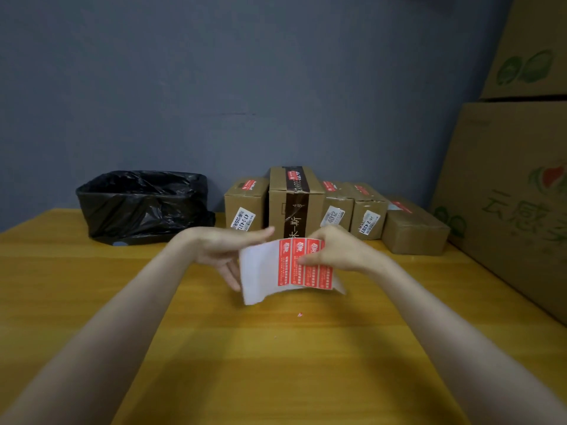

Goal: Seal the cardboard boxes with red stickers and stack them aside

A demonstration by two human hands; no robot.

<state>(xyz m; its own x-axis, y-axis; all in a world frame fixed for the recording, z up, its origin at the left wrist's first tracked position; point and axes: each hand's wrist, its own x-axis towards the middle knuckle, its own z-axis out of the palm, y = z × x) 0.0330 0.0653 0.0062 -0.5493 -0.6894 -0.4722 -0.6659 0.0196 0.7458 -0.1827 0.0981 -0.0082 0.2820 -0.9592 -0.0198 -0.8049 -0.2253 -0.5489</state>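
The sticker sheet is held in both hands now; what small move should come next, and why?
Probably peel one red sticker off the sticker sheet. The right hand pinches the sheet across the three remaining red stickers, and the left hand supports its bare white side. The cardboard boxes at the back already show red stickers on top, and no box lies within reach, so a sticker seems to come first.

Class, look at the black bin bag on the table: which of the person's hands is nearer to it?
Left. The left hand is just right of the black bin bag; the right hand is farther right, pinching the sticker sheet.
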